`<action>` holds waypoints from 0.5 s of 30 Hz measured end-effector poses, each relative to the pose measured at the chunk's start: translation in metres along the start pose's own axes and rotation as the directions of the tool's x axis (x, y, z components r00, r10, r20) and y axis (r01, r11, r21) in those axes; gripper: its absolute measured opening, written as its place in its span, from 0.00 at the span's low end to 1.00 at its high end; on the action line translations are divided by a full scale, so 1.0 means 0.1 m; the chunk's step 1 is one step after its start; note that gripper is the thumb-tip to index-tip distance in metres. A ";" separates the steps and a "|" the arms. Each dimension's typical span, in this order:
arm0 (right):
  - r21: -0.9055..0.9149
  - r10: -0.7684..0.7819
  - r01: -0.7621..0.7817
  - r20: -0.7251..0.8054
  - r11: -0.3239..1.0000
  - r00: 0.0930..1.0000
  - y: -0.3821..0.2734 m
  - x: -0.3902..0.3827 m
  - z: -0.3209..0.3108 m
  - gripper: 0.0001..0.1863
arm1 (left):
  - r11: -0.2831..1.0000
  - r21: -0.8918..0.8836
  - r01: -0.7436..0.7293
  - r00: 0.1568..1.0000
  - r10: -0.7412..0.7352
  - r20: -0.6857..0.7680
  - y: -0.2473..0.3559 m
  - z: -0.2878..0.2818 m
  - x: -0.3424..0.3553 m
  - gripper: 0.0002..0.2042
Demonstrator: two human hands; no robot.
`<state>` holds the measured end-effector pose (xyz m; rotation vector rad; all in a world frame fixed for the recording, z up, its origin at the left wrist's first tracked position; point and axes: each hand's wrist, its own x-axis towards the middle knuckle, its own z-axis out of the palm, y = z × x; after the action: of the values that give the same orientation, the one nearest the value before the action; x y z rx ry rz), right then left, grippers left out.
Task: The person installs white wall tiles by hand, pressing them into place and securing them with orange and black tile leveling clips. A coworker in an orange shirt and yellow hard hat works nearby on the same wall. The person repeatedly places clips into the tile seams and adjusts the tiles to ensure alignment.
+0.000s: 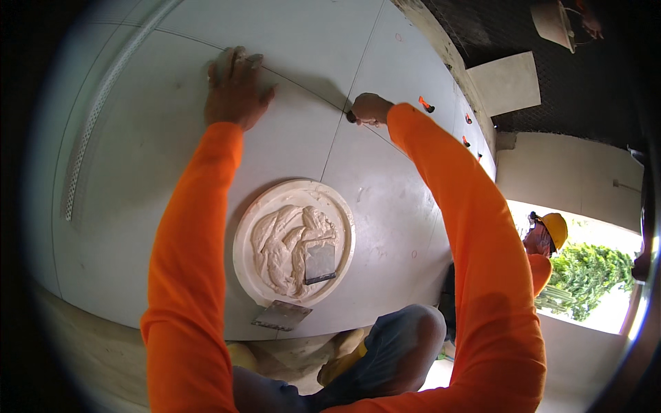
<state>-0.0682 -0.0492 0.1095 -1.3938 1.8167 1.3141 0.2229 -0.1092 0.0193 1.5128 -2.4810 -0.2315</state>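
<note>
My left hand lies palm down with fingers spread on the pale grey panelled surface, beside a seam. My right hand is closed round a small dark object where two seams cross; I cannot make out what it is. Between my forearms, a round white tray holds creamy paste with a metal putty blade in it. Another flat metal blade rests beside the tray's lower rim. A perforated white strip lies along the left side.
Small orange-and-black fittings stand along the panel's right side. Beyond its edge are a loose grey sheet, dark mesh and a pail. A co-worker in a yellow helmet and orange sleeve is at the right, before greenery.
</note>
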 end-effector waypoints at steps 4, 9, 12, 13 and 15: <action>-0.101 -0.048 0.019 -0.294 0.995 0.955 0.06 -0.19 0.06 0.17 | 1.000 -0.023 -0.006 1.000 0.006 -0.001 -0.02 0.00 -0.01 0.36; -0.426 -0.379 0.185 -0.434 0.886 0.817 0.18 -0.21 0.42 0.16 | 1.000 -0.003 0.008 1.000 -0.008 -0.011 -0.01 0.01 -0.01 0.36; -0.305 -0.248 0.140 -0.350 0.942 0.903 0.12 0.03 0.36 0.17 | 1.000 -0.010 0.012 1.000 -0.012 0.002 -0.02 -0.01 -0.01 0.36; -0.186 -0.135 0.072 -0.351 0.980 0.927 0.09 0.11 0.31 0.18 | 1.000 0.022 0.013 1.000 -0.013 0.005 -0.02 -0.02 -0.01 0.36; -0.047 0.017 -0.031 -0.283 0.998 0.959 0.08 0.13 0.23 0.20 | 1.000 0.030 0.007 1.000 -0.007 0.000 0.01 -0.02 0.01 0.36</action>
<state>-0.0839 -0.0346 0.0927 -1.6641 1.9998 1.2315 0.2221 -0.1095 0.0212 1.5339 -2.4901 -0.1956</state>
